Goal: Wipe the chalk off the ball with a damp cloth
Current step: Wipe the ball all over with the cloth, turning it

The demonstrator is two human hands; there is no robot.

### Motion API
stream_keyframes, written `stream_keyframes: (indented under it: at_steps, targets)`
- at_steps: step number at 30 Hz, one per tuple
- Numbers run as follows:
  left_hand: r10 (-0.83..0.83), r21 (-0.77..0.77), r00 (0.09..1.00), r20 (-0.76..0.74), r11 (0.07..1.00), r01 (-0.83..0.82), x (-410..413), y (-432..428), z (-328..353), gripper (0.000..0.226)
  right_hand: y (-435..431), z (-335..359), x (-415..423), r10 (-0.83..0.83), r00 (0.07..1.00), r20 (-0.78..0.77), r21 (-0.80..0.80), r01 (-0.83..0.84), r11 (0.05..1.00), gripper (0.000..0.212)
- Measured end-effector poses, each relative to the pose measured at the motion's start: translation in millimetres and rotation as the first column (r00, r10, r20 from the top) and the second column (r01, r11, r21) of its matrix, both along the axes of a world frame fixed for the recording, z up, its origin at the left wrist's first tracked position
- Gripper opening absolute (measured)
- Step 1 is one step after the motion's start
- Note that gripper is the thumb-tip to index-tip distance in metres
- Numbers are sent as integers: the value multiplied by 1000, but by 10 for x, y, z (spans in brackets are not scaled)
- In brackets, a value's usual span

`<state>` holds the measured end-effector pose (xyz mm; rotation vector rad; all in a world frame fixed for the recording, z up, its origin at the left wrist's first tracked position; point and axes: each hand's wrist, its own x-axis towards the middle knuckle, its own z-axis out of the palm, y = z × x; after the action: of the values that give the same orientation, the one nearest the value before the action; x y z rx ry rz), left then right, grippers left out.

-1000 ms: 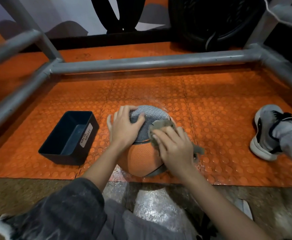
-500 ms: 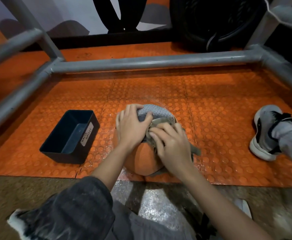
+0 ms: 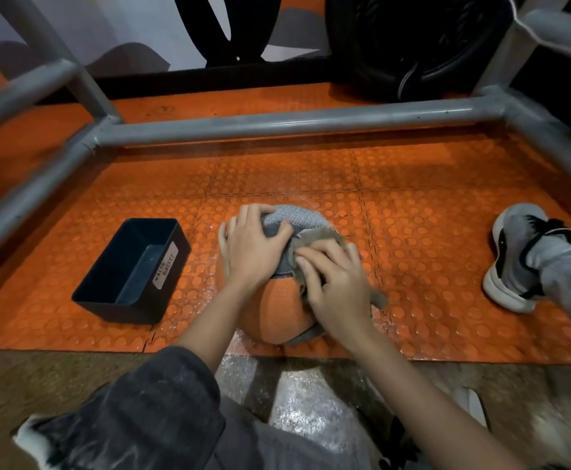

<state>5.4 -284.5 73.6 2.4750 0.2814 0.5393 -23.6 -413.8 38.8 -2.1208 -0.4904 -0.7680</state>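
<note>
Pressing the cloth (image 3: 314, 237) onto the ball (image 3: 277, 310) with my right hand (image 3: 336, 290), fingers close together, I rested my left hand (image 3: 253, 252) on its grey top, fingers spread.
</note>
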Motion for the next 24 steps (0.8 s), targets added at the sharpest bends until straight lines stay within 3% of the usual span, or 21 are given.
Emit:
stream_keyframes:
  at_steps: [3, 8, 10, 15, 17, 19, 22, 24]
  targets:
    - [-15, -6, 1000, 6, 1000, 15, -45, 49, -7, 42, -82, -5, 110, 33, 999, -7, 6, -33, 999, 26]
    - [24, -3, 1000, 3, 1000, -24, -101, 0, -13, 32, -334, -48, 495, 12, 934, -357, 183, 57, 982, 18]
    - [42, 10, 999, 0, 999, -42, -59, -46, 4, 32, -275, -32, 415, -24, 946, -324, 145, 75, 987, 20]
    - [31, 6, 999, -18, 1000, -31, 0, -58, 22, 31, -7, 30, 9, -6, 1000, -23, 44, 7, 999, 25]
    - [17, 0, 1000, 0, 1000, -17, -36, -33, 6, 31, -71, 27, 74, 19, 1000, 5, 20, -20, 1000, 24]
    - [11, -4, 1000, 19, 1000, -10, -82, -5, -14, 32, -184, -6, 237, -5, 996, -93, 64, 11, 998, 25]
    - [9, 1, 999, 34, 1000, -10, -149, -19, -26, 34, -365, -63, 505, 28, 928, -371, 257, 73, 964, 20]
    - [20, 14, 999, 26, 1000, -21, -148, -62, -16, 35, -361, -60, 496, 21, 904, -428, 297, 118, 947, 18]
